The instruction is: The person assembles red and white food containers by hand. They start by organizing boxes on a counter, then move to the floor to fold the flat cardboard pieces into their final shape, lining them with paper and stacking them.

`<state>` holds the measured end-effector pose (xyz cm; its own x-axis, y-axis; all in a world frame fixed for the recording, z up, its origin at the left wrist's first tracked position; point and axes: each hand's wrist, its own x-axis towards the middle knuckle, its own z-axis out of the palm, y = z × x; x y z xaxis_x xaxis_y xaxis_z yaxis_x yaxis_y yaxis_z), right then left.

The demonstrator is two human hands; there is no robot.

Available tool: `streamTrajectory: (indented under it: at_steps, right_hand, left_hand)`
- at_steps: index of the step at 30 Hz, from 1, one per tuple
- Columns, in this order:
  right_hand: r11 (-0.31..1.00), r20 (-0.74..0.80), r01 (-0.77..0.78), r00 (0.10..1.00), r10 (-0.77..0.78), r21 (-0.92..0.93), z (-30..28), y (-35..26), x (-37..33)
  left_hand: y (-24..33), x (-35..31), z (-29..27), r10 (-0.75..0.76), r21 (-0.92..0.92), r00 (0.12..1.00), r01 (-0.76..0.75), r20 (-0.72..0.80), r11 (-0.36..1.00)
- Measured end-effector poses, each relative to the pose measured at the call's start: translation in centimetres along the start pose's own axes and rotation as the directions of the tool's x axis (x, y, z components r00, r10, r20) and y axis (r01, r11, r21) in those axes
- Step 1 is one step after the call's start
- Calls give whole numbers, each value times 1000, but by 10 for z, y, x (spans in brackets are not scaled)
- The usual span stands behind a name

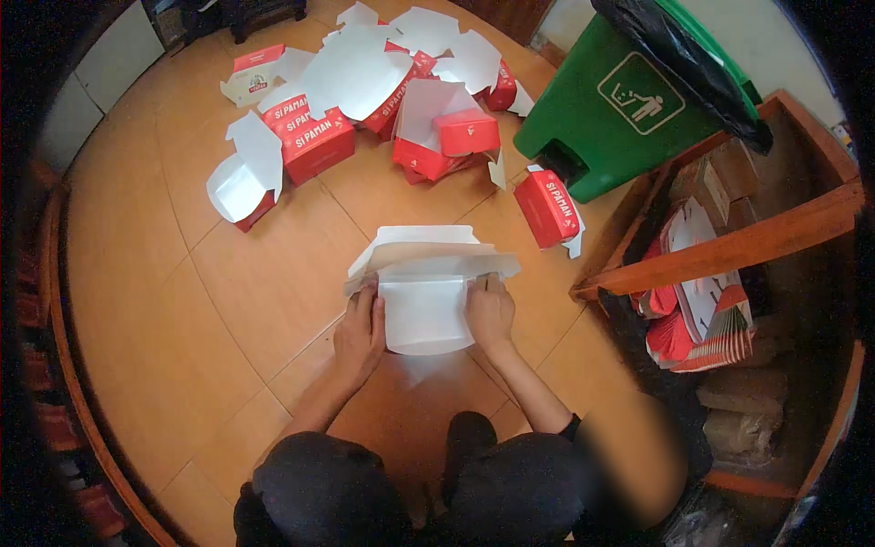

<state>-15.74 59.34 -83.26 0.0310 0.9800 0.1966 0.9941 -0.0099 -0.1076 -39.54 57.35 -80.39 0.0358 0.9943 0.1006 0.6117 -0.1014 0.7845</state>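
Note:
In front of my knees I have a cardboard food box [425,314], its white inside facing up. Its base and low walls are folded into shape, while the far wall and lid flaps stand up unclosed at the back. My left hand [361,328] grips the left side wall, fingers curled against it. On the opposite side my right hand [490,312] is closed round the right wall near the back corner. The box's outer faces are turned away from me.
Beyond lies a pile of red and white boxes [319,150], several with lids raised. One red box [547,208] sits beside a green pedal bin [629,100] lined with a black bag. At right, a wooden shelf [729,246] holds stacked flat cardboard [702,283].

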Motion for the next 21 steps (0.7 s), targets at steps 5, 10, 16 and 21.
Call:
streamTrajectory:
  at_steps: [5, 10, 16, 21]
  right_hand:
    - [972, 9, -137, 990, 137, 189, -21, -2, -9]
    - [946, 63, -100, 994, 84, 308, -18, 14, -10]
    - [900, 56, -171, 985, 163, 400, -10, 21, -17]
    - [880, -18, -199, 973, 228, 432, -6, 14, -24]
  left_hand:
    - [7, 17, 1, -78, 7, 997, 78, -1, 997]
    - [5, 29, 21, 29, -353, 981, -97, -192, 930]
    - [-3, 31, 31, 165, -199, 953, -218, -253, 955]
    - [21, 20, 33, 50, -239, 976, -101, -210, 966]
